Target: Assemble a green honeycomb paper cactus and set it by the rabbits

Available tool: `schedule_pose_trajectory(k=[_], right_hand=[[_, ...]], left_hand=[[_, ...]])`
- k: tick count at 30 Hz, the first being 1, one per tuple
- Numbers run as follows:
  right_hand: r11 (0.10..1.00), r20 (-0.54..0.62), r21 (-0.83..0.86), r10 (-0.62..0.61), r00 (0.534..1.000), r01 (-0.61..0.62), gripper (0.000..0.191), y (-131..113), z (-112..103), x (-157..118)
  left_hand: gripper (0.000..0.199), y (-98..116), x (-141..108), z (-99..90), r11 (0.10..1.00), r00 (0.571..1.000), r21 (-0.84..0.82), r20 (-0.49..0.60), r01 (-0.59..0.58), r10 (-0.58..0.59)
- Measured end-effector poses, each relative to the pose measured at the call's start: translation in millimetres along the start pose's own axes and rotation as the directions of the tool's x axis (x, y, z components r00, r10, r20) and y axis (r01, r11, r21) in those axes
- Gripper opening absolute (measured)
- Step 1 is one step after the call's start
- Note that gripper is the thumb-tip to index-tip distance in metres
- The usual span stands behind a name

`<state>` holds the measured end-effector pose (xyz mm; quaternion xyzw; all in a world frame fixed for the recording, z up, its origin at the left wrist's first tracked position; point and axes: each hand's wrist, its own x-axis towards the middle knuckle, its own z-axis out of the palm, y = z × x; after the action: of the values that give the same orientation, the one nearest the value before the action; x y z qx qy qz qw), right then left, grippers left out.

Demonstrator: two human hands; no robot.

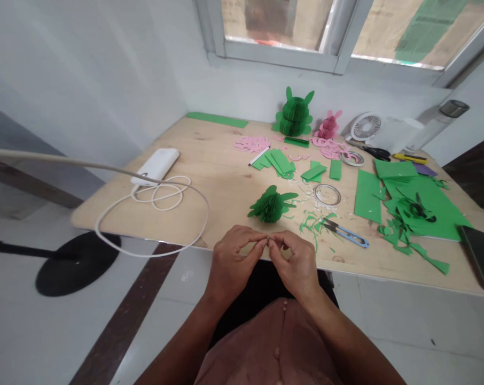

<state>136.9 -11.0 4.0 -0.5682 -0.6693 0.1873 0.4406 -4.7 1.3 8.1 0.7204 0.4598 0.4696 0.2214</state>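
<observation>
My left hand (pixel 234 259) and my right hand (pixel 296 259) meet at the table's front edge, thumbs and forefingers pinched together. Whatever sits between the fingertips is too small to make out. Just beyond them lies a small green folded-paper figure (pixel 271 206) with ear-like flaps, tilted on its side. Right of it are green paper scraps (pixel 312 222) and blue-handled thread snips (pixel 348 233). A roll of tape (pixel 327 195) lies flat behind the snips.
Standing at the back are a larger green paper figure (pixel 294 115), a pink one (pixel 328 125) and a small fan (pixel 364 127). Green paper sheets (pixel 438 214) and a phone (pixel 480 256) lie right. A white power bank-like box (pixel 156 166) with a looped cable (pixel 162 255) occupies the left.
</observation>
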Motion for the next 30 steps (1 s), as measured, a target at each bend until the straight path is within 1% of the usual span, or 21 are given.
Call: schedule_pose_trajectory(k=[5,8,11,15,17,19,21,24,30], right_hand=[[0.991,-0.009,-0.080,-0.113,0.994,0.112,0.020,1.8,1.3,-0.5],[0.990,-0.020,-0.080,-0.119,0.993,0.117,0.020,1.9,2.4,-1.0],[0.998,-0.017,-0.030,-0.052,0.999,0.051,0.019,0.9,2.3,-0.8],[0.995,0.001,0.079,0.061,0.998,-0.061,0.018,-0.6,1.3,0.4],[0.983,0.020,0.141,0.118,0.993,-0.119,0.017,-0.8,1.3,0.9],[0.969,0.036,0.185,0.158,0.987,-0.162,0.017,-0.9,1.7,1.3],[0.966,0.037,0.195,0.166,0.985,-0.170,0.017,-1.1,1.9,1.6],[0.980,0.021,0.153,0.123,0.992,-0.125,0.019,-1.9,1.0,1.7],[0.999,0.007,0.026,-0.027,1.000,0.026,0.020,-2.1,-1.7,1.0]], left_hand=[[0.012,0.3,2.0,-1.0,0.996,0.996,-0.019,0.018,0.087,-0.086],[0.012,-0.5,2.4,-0.2,0.995,0.995,-0.010,0.007,0.098,-0.098],[0.012,-0.4,1.9,0.2,0.996,0.996,-0.023,-0.003,0.084,-0.084],[0.012,1.3,-0.5,0.1,0.998,0.998,-0.037,-0.005,0.057,-0.057],[0.011,2.1,-2.1,0.6,0.999,0.998,0.003,-0.057,0.034,-0.033],[0.009,2.4,-3.2,1.4,0.998,0.995,0.067,-0.097,-0.009,0.016],[0.008,2.2,-3.5,2.1,0.991,0.993,0.120,-0.087,-0.066,0.077],[0.010,1.7,-2.5,1.5,0.984,0.992,0.140,-0.045,-0.107,0.115],[0.014,2.6,0.5,-4.7,0.999,0.999,0.035,0.034,-0.041,0.040]])
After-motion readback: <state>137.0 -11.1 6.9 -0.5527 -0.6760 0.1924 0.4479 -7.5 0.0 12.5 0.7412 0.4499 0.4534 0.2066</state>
